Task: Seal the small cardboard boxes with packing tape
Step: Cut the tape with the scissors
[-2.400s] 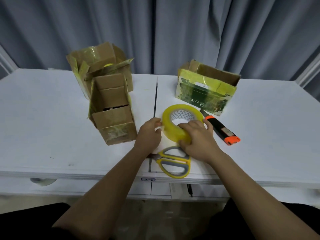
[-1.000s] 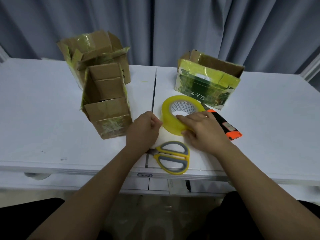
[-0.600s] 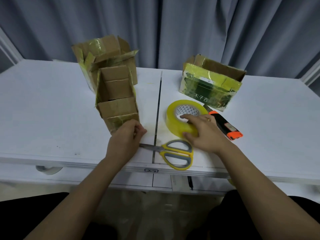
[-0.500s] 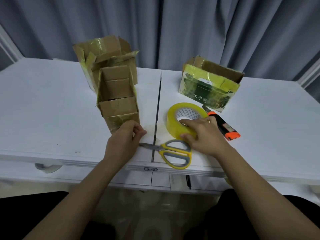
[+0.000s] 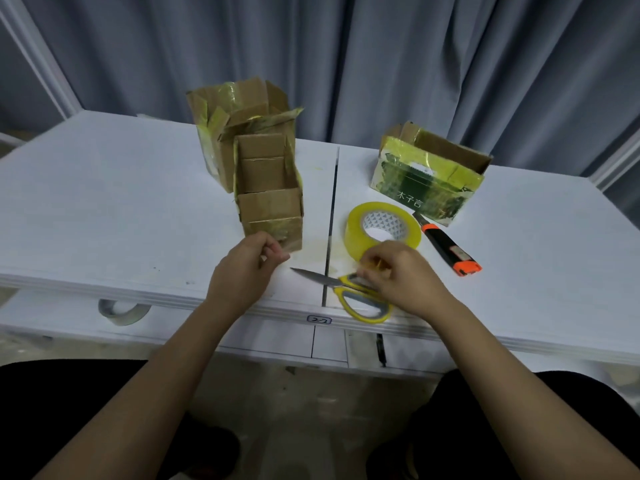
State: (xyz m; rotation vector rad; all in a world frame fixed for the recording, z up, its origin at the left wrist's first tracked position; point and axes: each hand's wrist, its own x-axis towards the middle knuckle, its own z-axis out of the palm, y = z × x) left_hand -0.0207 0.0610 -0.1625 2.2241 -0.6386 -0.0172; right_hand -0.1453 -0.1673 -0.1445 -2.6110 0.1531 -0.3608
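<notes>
- Since 0.5 s ago: right hand (image 5: pixel 403 271) has come off the tape roll (image 5: pixel 382 231) & dropped onto the scissors (image 5: pixel 360 292); left hand (image 5: pixel 244 268) stays by the near box's front corner.
- Right hand: fingers curled over the scissors' upper yellow handle loop, seems to grip it; can't tell if scissors are lifted off the surface (image 5: pixel 104 209). Blades shut, tips pointing toward left hand.
- Left hand: fingers curled, thumb & fingertips pinched together just in front of near box (image 5: pixel 270 202); maybe a clear tape end in the pinch, can't tell.
- Near box: brown cardboard, just beyond left hand, top flaps standing open, interior not visible; old yellowish tape on its front face.
- 2nd box (image 5: pixel 239 112): directly behind near box, touching it, flaps open & ragged w/ yellow tape scraps; contents hidden.
- 3rd box (image 5: pixel 429 178): beyond right hand, green/yellow printed side, top open, inside looks brown, contents not visible. White characters on its side read approx. "木子言".
- Tape roll: yellow-tinted clear packing tape, tilted on surface just beyond right hand, white core w/ triangle pattern.
- Utility knife (image 5: pixel 446 245): black/orange, right of the roll, outboard of right hand.
- Surface edge label (image 5: pixel 319 319) between the hands: "2-2".
- Another tape roll (image 5: pixel 121 310) sits under the surface edge, left of left hand.
</notes>
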